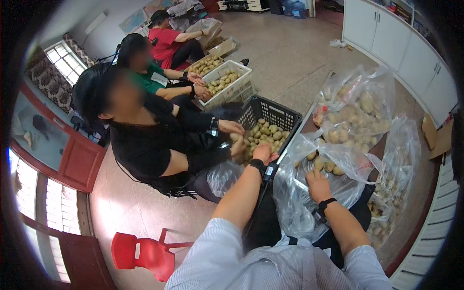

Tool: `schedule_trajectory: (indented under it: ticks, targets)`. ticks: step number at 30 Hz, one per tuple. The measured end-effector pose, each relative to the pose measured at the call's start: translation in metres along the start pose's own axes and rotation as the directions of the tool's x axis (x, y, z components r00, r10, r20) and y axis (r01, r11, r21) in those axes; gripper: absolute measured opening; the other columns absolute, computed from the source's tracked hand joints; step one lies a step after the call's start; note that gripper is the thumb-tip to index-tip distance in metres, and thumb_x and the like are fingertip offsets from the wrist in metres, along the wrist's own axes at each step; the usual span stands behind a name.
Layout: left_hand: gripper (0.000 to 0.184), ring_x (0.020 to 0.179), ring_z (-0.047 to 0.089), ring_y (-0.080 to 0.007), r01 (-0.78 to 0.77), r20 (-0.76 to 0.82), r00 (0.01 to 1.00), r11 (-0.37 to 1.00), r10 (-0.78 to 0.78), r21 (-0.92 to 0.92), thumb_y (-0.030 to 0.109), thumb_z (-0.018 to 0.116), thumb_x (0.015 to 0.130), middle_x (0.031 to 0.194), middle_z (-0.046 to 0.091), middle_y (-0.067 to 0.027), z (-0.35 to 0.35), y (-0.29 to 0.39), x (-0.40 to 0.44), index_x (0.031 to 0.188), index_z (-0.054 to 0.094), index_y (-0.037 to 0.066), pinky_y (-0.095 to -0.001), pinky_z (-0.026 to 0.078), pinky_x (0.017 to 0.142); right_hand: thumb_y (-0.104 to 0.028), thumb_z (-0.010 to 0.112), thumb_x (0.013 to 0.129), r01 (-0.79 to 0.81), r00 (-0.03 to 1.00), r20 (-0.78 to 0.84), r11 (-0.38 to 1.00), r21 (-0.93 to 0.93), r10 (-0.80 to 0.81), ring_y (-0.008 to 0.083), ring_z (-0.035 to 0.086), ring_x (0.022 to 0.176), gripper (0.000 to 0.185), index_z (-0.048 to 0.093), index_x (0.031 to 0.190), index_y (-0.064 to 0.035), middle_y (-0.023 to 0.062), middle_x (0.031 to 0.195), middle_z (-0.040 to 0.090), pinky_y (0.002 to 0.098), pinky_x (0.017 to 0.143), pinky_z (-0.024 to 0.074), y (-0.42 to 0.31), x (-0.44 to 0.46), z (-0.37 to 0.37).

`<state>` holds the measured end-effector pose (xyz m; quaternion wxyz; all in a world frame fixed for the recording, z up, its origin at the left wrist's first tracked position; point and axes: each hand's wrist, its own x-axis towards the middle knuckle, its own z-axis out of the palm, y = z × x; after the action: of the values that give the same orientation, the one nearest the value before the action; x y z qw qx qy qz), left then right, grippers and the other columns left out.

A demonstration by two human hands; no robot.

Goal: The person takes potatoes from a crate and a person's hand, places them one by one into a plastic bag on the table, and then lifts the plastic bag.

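My left hand (264, 153) is over the near edge of a black plastic crate (296, 114), its fingers apart and no potato visible in it. Several potatoes (263, 131) fill the crate below. My right hand (317, 186) lies at the mouth of a clear plastic bag (296, 198), fingers stretched towards the potatoes (330, 166) inside. The fingertips come close to these potatoes; whether they touch is unclear. Each wrist wears a black band.
A co-worker in black (145, 135) sits left with both hands at the crate. Beyond, other people sit by a white crate (244, 76) of potatoes. More potato bags (360, 108) stand ahead and right. A red chair (147, 253) stands behind left; white cabinets (382, 34) line the wall.
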<state>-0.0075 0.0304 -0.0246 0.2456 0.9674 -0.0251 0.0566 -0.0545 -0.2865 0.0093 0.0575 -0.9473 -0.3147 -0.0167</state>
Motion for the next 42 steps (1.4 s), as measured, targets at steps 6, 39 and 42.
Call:
schedule_trajectory:
  ticks: [6, 39, 42]
  targets:
    - [0.028, 0.073, 0.060, -0.0361, 0.088, -0.103, 0.992, 0.977, -0.070, 0.192, 0.026, 0.073, 0.072, 0.081, 0.062, -0.0194, -0.040, 0.039, -0.020, 0.072, 0.063, 0.000, -0.0432, 0.047, 0.063, -0.007, 0.062, 0.070, -0.024, 1.000, 0.014, 0.973, 0.232, 0.021, 0.0368, 0.056, 0.094, 0.041, 0.056, 0.110, -0.0158, 0.0142, 0.117, 0.048, 0.0448, 0.077, 0.0491, -0.002, -0.017, -0.019]
    - [0.025, 0.081, 0.064, -0.0351, 0.074, 0.253, 0.938, 0.846, -0.239, 0.527, 0.028, 0.069, 0.073, 0.084, 0.067, -0.0171, -0.040, 0.005, -0.009, 0.077, 0.069, 0.003, -0.0447, 0.049, 0.067, -0.013, 0.065, 0.077, -0.286, 0.887, -0.015, 0.575, 0.766, 0.461, 0.0376, 0.057, 0.103, 0.044, 0.050, 0.118, -0.0047, 0.0220, 0.109, 0.058, 0.0411, 0.087, 0.0458, 0.014, -0.029, 0.007]
    - [0.020, 0.082, 0.064, -0.0346, 0.240, 0.272, 0.882, 0.864, -0.384, 0.444, 0.022, 0.069, 0.070, 0.083, 0.067, -0.0172, -0.047, 0.014, -0.008, 0.077, 0.070, 0.003, -0.0444, 0.049, 0.068, -0.014, 0.067, 0.076, -0.279, 0.878, -0.006, 0.522, 0.806, 0.479, 0.0357, 0.058, 0.102, 0.045, 0.052, 0.118, -0.0052, 0.0208, 0.109, 0.059, 0.0397, 0.088, 0.0460, 0.019, -0.031, 0.021]
